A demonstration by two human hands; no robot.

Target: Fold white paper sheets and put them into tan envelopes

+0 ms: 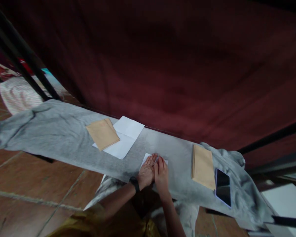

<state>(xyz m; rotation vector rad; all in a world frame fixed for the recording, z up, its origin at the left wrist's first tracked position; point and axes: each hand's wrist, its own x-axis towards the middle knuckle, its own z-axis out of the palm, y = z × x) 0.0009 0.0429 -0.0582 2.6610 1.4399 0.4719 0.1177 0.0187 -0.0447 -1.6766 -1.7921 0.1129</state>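
A piece of white paper point(146, 158), looking folded, lies at the near middle of the cloth-covered bench, mostly hidden under my hands. My left hand point(146, 171), with a dark band on its wrist, rests on it with fingers stretched out and close together. Right beside it, my right hand point(161, 172) has its fingers bent and pinched at the paper's right part. To the left, brown envelopes point(102, 133) overlap a larger creased white sheet point(130, 128). A stack of brown envelopes point(203, 166) lies to the right.
A phone point(223, 187) with a dark screen lies right of the envelope stack. Grey cloth point(56, 131) covers the narrow bench and bunches at both ends. A dark red curtain point(162, 65) hangs along the far edge. Black metal bars point(27, 59) stand at the left.
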